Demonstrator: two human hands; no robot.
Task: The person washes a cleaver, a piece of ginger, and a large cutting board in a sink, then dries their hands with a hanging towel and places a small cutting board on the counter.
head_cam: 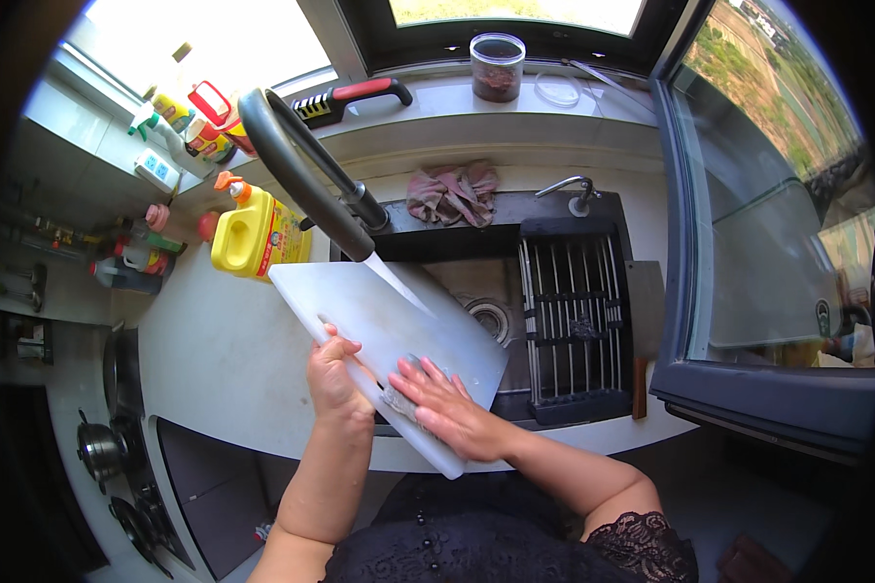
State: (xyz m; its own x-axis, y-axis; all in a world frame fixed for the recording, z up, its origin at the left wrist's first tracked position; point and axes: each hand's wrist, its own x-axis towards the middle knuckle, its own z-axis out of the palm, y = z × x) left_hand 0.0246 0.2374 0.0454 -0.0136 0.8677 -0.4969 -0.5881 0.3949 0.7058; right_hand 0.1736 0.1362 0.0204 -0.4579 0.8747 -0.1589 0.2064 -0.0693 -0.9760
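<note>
A white plastic cutting board [401, 313] is held tilted over the left part of the dark sink. My left hand [337, 372] grips its near left edge by the handle slot. My right hand [448, 415] presses a grey scrubbing pad [401, 402], partly hidden under the palm and fingers, against the board's near part. Water [397, 286] runs from the black faucet [306, 182] onto the board's surface. The sink drain [488, 317] shows beyond the board's right edge.
A roll-up rack [572, 313] lies over the sink's right side, with a cleaver [643, 313] beside it. A yellow detergent bottle [251, 233] stands left of the faucet. Behind the sink lies a crumpled cloth [452, 193]. An open window sash [765, 379] juts in at right.
</note>
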